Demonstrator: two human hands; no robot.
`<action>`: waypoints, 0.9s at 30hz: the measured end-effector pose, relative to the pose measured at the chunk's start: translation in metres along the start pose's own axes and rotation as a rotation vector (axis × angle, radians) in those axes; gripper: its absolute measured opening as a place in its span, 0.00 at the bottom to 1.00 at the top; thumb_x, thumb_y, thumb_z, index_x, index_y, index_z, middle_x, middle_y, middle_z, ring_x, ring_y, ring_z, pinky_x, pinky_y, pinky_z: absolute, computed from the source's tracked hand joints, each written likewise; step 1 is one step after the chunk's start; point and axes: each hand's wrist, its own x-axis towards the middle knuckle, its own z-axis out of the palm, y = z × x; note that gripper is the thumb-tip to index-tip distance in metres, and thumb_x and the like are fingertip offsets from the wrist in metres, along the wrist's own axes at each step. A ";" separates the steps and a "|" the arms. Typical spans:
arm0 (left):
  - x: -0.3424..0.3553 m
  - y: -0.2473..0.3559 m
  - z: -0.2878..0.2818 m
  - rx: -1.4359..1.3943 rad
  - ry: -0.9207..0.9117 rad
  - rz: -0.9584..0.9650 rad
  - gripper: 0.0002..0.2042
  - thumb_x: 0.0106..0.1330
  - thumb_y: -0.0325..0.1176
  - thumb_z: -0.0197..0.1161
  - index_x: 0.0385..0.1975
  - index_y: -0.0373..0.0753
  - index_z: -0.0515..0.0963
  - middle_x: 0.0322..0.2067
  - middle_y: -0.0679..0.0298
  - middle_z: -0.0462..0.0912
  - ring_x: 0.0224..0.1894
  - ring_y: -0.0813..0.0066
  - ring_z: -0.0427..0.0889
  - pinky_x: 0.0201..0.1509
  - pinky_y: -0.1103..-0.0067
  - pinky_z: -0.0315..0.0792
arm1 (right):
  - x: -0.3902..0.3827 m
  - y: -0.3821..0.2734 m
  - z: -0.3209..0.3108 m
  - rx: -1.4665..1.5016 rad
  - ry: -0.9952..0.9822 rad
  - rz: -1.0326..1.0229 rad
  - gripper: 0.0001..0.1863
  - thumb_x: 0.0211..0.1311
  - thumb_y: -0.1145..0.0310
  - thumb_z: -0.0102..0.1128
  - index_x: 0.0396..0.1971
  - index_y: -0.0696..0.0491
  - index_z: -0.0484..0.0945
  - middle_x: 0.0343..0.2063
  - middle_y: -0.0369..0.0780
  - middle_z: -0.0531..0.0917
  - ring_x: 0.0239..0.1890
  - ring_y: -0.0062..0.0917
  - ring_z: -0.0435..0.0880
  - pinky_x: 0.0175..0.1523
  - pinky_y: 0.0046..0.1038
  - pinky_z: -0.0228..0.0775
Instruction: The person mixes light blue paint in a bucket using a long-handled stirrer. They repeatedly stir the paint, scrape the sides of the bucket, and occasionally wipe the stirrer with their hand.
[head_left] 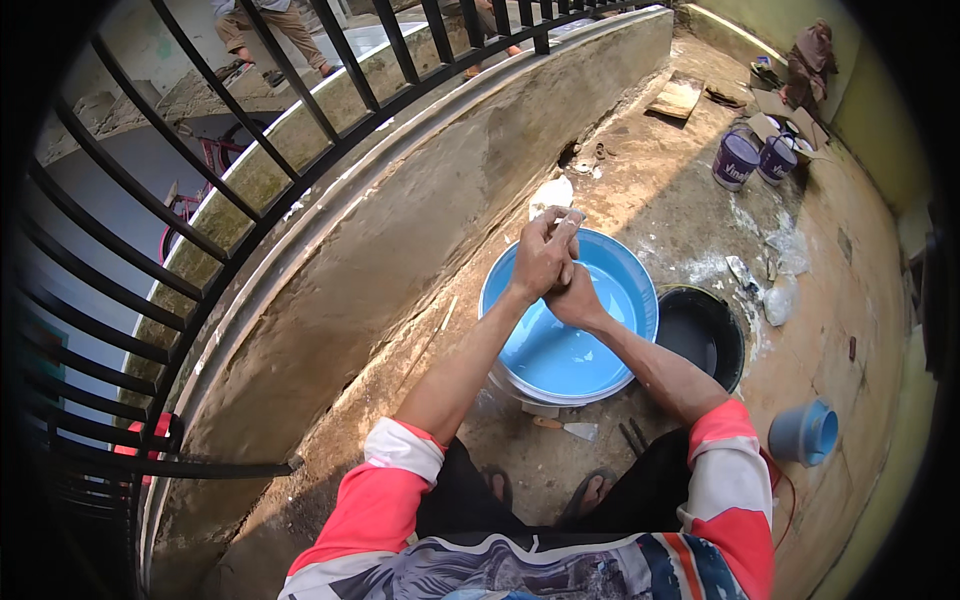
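My left hand (543,255) and my right hand (574,296) are closed together over the far side of a wide bucket (572,398) of light blue paint (560,345). Whitish smears mark the left fingers, and something pale shows at their tips. What the hands grip, if anything, is too small or hidden to make out. The right fingers are partly covered by the left hand. On the ground at the bucket's near side lies a scraper (578,430) with a wooden handle. A black bucket (728,312) with dark liquid stands just right of the blue paint.
A small blue pail (800,436) is at the right. Farther back are two purple paint pails (735,160) (777,158), cardboard (805,128) and crumpled plastic (781,298). A low wall (420,225) with a black railing (215,265) runs along the left. Other people's legs (290,32) show beyond it.
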 end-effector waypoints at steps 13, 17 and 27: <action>-0.021 -0.009 0.003 0.339 -0.071 0.201 0.19 0.70 0.40 0.66 0.52 0.32 0.78 0.20 0.64 0.79 0.17 0.84 0.73 0.21 0.82 0.66 | -0.014 -0.021 0.004 0.107 0.184 -0.317 0.15 0.59 0.68 0.66 0.40 0.63 0.78 0.31 0.48 0.86 0.42 0.40 0.88 0.44 0.35 0.78; -0.017 0.014 -0.002 0.154 0.073 0.001 0.21 0.74 0.46 0.61 0.51 0.32 0.76 0.20 0.65 0.77 0.15 0.82 0.73 0.18 0.82 0.65 | -0.016 -0.032 0.013 0.099 0.016 0.103 0.16 0.59 0.64 0.64 0.37 0.63 0.77 0.27 0.46 0.85 0.36 0.35 0.87 0.41 0.35 0.77; -0.028 0.027 -0.159 -0.071 0.243 -0.199 0.26 0.78 0.55 0.46 0.58 0.36 0.69 0.51 0.47 0.80 0.46 0.65 0.82 0.51 0.70 0.77 | 0.000 -0.045 -0.038 0.462 0.276 0.109 0.11 0.59 0.73 0.69 0.25 0.56 0.73 0.17 0.36 0.78 0.18 0.20 0.78 0.24 0.26 0.70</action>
